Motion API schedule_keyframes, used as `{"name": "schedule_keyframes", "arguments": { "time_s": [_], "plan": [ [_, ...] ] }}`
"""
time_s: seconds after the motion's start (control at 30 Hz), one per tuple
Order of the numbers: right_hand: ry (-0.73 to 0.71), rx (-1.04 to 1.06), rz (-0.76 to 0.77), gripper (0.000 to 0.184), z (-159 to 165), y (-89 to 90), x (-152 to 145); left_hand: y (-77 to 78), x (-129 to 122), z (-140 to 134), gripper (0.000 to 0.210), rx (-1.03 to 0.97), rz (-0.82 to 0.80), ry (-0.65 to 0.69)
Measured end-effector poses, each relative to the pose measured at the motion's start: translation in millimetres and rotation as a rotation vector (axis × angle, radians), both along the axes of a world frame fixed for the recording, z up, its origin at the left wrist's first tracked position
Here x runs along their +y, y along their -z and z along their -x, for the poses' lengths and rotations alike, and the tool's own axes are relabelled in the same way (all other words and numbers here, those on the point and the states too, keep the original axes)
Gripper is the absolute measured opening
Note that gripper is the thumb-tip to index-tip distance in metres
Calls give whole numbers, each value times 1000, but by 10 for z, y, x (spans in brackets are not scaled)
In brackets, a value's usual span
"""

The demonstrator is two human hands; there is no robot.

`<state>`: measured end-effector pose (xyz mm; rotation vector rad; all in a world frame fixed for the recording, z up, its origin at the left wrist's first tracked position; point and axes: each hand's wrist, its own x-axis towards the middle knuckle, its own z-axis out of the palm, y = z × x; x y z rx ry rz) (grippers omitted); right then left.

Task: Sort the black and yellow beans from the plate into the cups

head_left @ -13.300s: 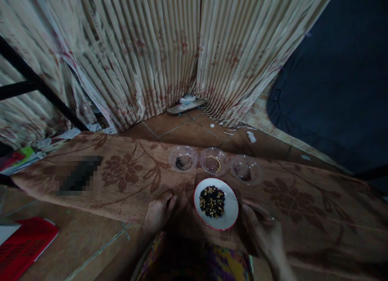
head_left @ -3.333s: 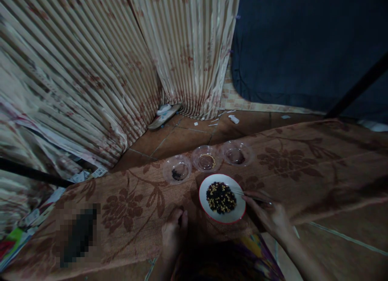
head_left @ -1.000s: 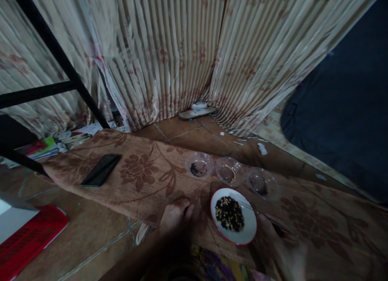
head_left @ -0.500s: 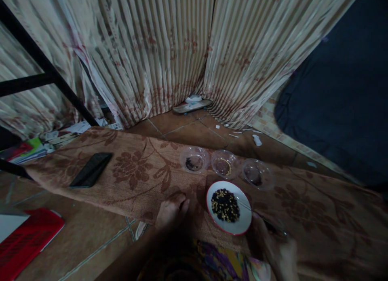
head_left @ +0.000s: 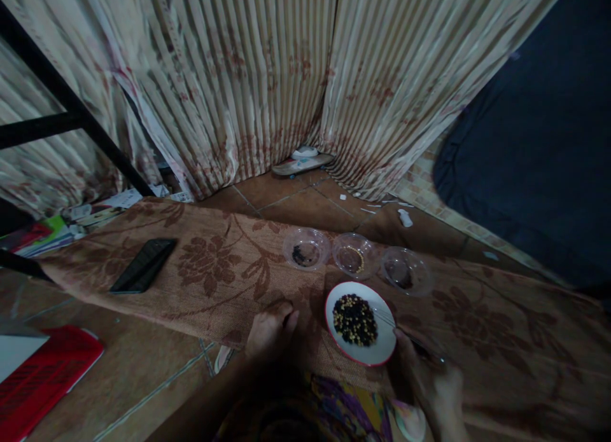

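Note:
My right hand [head_left: 427,372] is closed around slim metal tweezers [head_left: 386,318], whose tips reach over the right side of a white plate [head_left: 338,348] with a red rim. On that plate lies a heap of mixed dark and pale yellow beans [head_left: 354,320]. Left of the plate, my left hand [head_left: 271,331] rests curled shut on the cloth, with nothing seen in it. Behind the plate three clear plastic bowls stand in a row: the left bowl [head_left: 312,236] with some dark beans, the middle bowl [head_left: 351,241] with yellow ones, the right bowl [head_left: 419,270] with dark contents.
A brown floral cloth [head_left: 210,302] covers the low table. On its left part lies a dark phone [head_left: 143,266]. Papers and booklets [head_left: 52,235] are stacked beyond the left end, beside a black metal frame [head_left: 79,114]. A striped curtain [head_left: 267,79] hangs behind, above a skateboard [head_left: 300,165].
My right hand and the tweezers have shifted very slightly up and left at the plate's right side. My left hand stays in its place.

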<state>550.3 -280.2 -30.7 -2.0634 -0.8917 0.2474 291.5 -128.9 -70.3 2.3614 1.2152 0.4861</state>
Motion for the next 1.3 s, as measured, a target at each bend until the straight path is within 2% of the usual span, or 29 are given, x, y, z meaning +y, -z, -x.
{"name": "schedule_keyframes", "arguments": {
  "time_s": [0.47, 0.87, 1.03, 1.17, 1.3],
  "plan": [
    [-34, -45, -41, 35, -30, 112, -12, 9, 8, 3, 27, -1, 1, 17],
    [1, -75, -17, 35, -13, 79, -2, 23, 3, 7, 27, 9, 0, 8],
    [30, -28, 1, 34, -43, 100, -14, 20, 3, 7, 25, 8, 14, -5],
    [19, -18, -111, 32, -45, 34, 29, 26, 1, 2, 24, 4, 16, -10],
    [-6, -70, -212, 27, -51, -101, 209, 15, 5, 1, 26, -10, 14, 17]
  ]
}}
